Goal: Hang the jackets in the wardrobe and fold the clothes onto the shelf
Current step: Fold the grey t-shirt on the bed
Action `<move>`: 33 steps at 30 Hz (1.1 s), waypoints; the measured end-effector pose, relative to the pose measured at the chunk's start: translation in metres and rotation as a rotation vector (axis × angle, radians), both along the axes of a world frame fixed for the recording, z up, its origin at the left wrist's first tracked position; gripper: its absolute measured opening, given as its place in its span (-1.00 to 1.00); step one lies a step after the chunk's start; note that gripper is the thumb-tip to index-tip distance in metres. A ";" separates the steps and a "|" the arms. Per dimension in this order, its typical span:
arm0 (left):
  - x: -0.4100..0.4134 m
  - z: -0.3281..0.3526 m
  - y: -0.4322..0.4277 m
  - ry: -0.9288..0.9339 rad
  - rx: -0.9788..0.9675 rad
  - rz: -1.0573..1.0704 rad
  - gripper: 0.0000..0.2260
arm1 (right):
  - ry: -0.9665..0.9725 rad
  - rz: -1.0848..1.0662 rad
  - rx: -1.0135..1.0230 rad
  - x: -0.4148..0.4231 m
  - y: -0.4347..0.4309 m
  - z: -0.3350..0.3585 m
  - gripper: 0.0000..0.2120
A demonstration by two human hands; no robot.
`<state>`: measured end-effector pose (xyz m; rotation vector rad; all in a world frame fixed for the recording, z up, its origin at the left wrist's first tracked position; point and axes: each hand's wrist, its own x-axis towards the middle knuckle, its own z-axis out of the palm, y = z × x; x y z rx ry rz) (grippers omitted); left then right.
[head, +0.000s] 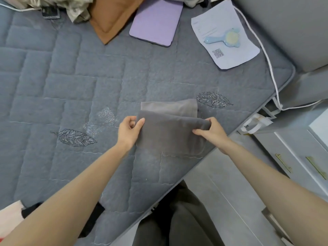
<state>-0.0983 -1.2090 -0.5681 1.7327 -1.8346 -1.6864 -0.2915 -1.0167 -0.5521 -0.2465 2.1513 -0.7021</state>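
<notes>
Two bare forearms reach in from the bottom edge, above the person's dark trousers (177, 219), and meet at a folded grey garment (168, 135) on the bed. The left hand (128, 132) pinches the garment's left edge, thumb on top and fingers curled underneath. The right hand (211, 132) grips the right end of the fold, its fingers curled round the doubled cloth. The garment lies on the grey quilt (71, 86), near the bed's right edge and between two embroidered leaves. A paler layer of the same cloth shows just beyond the fold the hands hold. Well apart from it, toward the head of the bed, lie a brown cloth (111, 16), a lilac tablet case (156, 22) just beside it, and a pale pouch (213, 20) printed with a square code. A light blue hairbrush (223, 39) rests on the pouch. Crumpled pale clothing (71, 8) is heaped at the top left. A white cord (266, 55) runs down the bed's right side. To the right of the bed stand grey drawers (266, 148) with brass handles.
</notes>
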 end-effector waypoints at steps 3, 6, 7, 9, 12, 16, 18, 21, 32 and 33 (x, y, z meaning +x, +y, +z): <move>-0.026 -0.019 -0.007 0.046 -0.004 0.169 -0.83 | -0.001 -0.128 -0.034 -0.007 -0.017 -0.020 -0.52; -0.043 -0.039 -0.019 0.032 -0.035 0.210 -0.89 | 0.072 -0.191 -0.068 -0.010 -0.035 -0.041 -0.50; -0.047 -0.046 -0.024 0.025 -0.036 0.217 -0.88 | 0.093 -0.211 -0.099 -0.011 -0.041 -0.048 -0.51; -0.055 -0.057 -0.031 -0.009 -0.030 0.221 -0.84 | 0.131 -0.244 -0.155 -0.012 -0.050 -0.060 -0.57; -0.058 -0.067 -0.029 -0.157 -0.099 0.148 -0.73 | 0.310 -0.257 -0.109 -0.009 -0.055 -0.073 -0.57; -0.049 -0.066 -0.007 -0.290 -0.572 -0.281 -0.57 | 0.616 -0.081 0.026 0.008 -0.060 -0.077 -0.49; -0.049 -0.072 0.004 -0.240 -0.742 -0.695 -0.56 | 0.627 0.066 0.001 0.021 -0.062 -0.082 -0.49; -0.052 -0.089 0.015 -0.339 -0.651 -0.933 -0.52 | 0.554 0.259 0.099 0.024 -0.056 -0.096 -0.47; -0.048 -0.074 0.013 -0.181 -0.208 -0.088 -0.49 | 0.317 -0.027 0.027 0.012 -0.037 -0.092 -0.31; -0.047 -0.072 0.011 -0.177 -0.137 -0.023 -0.46 | 0.242 -0.160 0.007 0.015 -0.038 -0.091 -0.29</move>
